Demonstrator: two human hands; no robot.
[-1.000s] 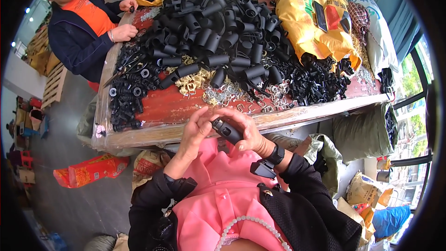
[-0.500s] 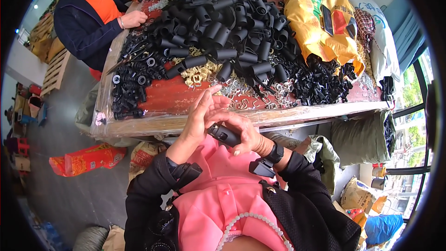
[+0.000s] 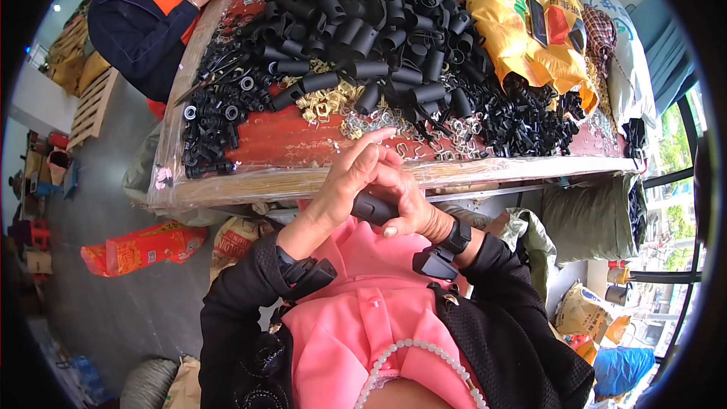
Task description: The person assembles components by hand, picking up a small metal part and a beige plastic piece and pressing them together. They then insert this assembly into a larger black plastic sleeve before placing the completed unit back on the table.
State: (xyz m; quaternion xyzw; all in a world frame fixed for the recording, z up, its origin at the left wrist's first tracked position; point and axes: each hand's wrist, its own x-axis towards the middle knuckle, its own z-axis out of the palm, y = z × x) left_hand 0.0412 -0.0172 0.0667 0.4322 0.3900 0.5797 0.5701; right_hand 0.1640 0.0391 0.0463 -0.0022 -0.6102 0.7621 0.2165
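Note:
A black plastic tube with a cut-out in its side is held in front of my chest, just off the table's near edge. My right hand is closed around it, the thumb along its near side. My left hand is at the tube's far-left end, with fingers stretched out and overlapping the right fingers. Whether a small part sits under the left palm is hidden. Beyond my hands lie bent silver metal clips and brass-coloured clips. A large heap of similar black tubes rises behind them.
The red tabletop has a wooden front edge. Black ring-ended fittings lie left, small black clips right. A yellow sack lies at the far right. A co-worker stands far left. A red bag lies on the floor.
Both my hands have shifted slightly right with the tube. My left hand has come closer over the tube's end, its fingers nearer the right ones. The co-worker's hands have come together.

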